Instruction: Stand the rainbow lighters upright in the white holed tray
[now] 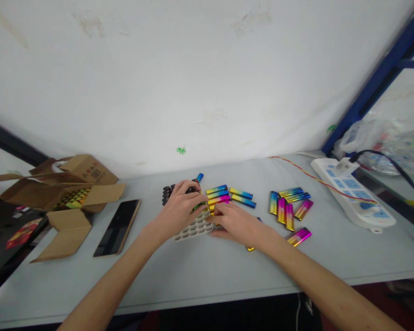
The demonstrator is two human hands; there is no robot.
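Observation:
A pale tray [193, 227] with rows of oval holes lies on the table beneath my hands. Several dark oval ends [166, 193] stand in rows at its far left part. Over the tray, my left hand [182, 207] is bent with its fingers closed at a yellow-green piece, partly hidden under the fingertips. My right hand [232, 223] is at the tray's right edge, its fingers curled together; what they hold is hidden. Just beyond it lie shiny flat sticks [216, 189] in blue-yellow and pink-yellow, with dark ends.
More shiny sticks [290, 216] lie loose to the right. A white power strip [353, 193] with a plug and red-yellow wire is farther right. On the left are a black phone [117, 227] and an open cardboard box [105, 194] holding yellow-green pieces. A white wall [200, 92] stands behind.

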